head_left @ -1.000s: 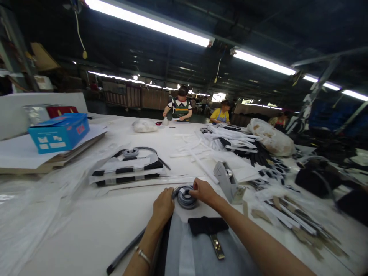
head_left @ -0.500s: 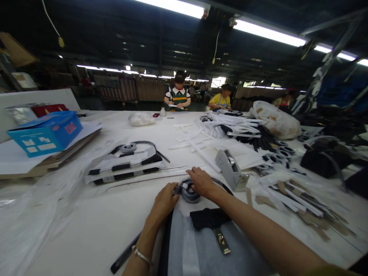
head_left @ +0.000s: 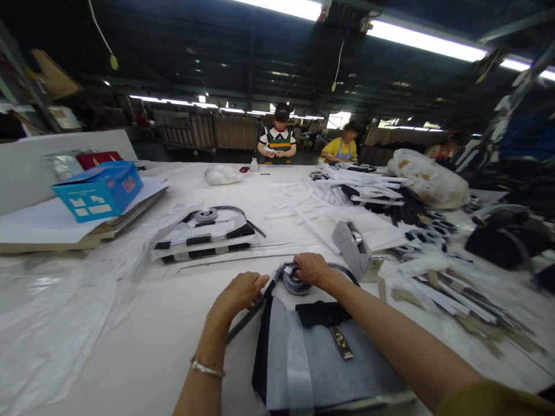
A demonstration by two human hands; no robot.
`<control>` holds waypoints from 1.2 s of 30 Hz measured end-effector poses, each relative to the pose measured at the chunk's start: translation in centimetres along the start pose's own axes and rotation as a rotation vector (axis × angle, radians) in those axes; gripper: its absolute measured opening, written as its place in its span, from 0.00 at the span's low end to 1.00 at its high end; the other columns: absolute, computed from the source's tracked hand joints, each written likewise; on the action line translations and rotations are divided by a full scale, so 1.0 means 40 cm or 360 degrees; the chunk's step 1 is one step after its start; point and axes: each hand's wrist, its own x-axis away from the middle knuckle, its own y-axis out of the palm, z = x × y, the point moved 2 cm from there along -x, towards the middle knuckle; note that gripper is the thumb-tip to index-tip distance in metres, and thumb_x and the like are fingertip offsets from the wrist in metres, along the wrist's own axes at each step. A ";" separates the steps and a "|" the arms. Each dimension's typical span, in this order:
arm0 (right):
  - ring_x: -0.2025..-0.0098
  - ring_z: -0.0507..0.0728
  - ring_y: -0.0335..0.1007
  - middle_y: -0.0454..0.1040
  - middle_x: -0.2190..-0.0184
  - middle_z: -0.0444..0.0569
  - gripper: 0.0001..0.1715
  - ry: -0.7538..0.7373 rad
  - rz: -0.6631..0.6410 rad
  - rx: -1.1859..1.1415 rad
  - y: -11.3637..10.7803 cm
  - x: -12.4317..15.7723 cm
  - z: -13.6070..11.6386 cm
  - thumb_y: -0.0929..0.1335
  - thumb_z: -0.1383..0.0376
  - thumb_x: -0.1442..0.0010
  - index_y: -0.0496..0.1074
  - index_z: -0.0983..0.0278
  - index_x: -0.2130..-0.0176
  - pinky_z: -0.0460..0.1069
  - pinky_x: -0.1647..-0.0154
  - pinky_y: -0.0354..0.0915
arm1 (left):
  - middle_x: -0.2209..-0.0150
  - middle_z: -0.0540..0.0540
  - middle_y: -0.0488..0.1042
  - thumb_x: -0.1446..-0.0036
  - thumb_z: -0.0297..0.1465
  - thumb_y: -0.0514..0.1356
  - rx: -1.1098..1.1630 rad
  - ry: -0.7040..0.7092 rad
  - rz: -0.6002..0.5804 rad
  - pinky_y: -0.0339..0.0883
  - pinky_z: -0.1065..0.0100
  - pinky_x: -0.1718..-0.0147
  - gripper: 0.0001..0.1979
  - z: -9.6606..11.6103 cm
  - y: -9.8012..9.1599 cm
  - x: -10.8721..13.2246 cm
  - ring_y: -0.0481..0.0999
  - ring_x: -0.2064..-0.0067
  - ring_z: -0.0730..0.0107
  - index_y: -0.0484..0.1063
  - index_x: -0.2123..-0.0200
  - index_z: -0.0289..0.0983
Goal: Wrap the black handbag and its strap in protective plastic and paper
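A grey and black bag (head_left: 333, 364) with a black flap tab and a metal clasp (head_left: 341, 342) lies in front of me. At its top edge rests a coiled grey strap (head_left: 295, 282). My right hand (head_left: 313, 270) grips the coil's upper right side, its fingertips partly hidden inside the ring. Left of the coil, my left hand (head_left: 245, 293) is closed at the dark strap (head_left: 245, 325), which runs down-left beneath it; a silver bangle circles that wrist.
A tape dispenser (head_left: 352, 248) stands beyond the bag. Another wrapped bag (head_left: 208, 237) lies ahead-left, a blue box (head_left: 99, 190) on boards farther left. White strips (head_left: 312, 214) and brown scraps (head_left: 459, 312) lie rightward. Two people (head_left: 277, 141) work across the table.
The view has shifted left and the bag shows more fully. My left hand has moved left, away from the coil, along the strap. My right hand stays at the coil.
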 end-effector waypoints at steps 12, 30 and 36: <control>0.47 0.60 0.73 0.76 0.48 0.56 0.33 0.0084 0.0101 -0.0456 -0.036 0.023 0.053 0.70 0.54 0.43 0.70 0.68 0.43 0.48 0.49 0.66 | 0.66 0.39 0.79 0.41 0.42 0.52 -0.0367 0.0109 -0.0021 0.74 0.64 0.71 0.18 0.026 0.002 0.020 0.81 0.68 0.55 0.74 0.66 0.35; 0.44 0.60 0.70 0.74 0.46 0.56 0.22 0.0354 0.0230 -0.0365 -0.049 0.172 0.263 0.67 0.64 0.38 0.72 0.65 0.45 0.52 0.43 0.63 | 0.38 0.38 0.66 0.42 0.30 0.58 -0.0933 0.0226 0.0398 0.63 0.58 0.43 0.28 0.180 0.136 -0.122 0.66 0.38 0.54 0.62 0.39 0.35; 0.54 0.59 0.75 0.77 0.57 0.54 0.12 0.0548 0.0092 -0.0177 -0.023 0.128 0.239 0.67 0.62 0.34 0.74 0.69 0.56 0.57 0.52 0.71 | 0.36 0.38 0.63 0.38 0.25 0.52 -0.1075 0.0141 0.0443 0.64 0.59 0.44 0.26 0.175 0.142 -0.119 0.65 0.37 0.58 0.59 0.37 0.34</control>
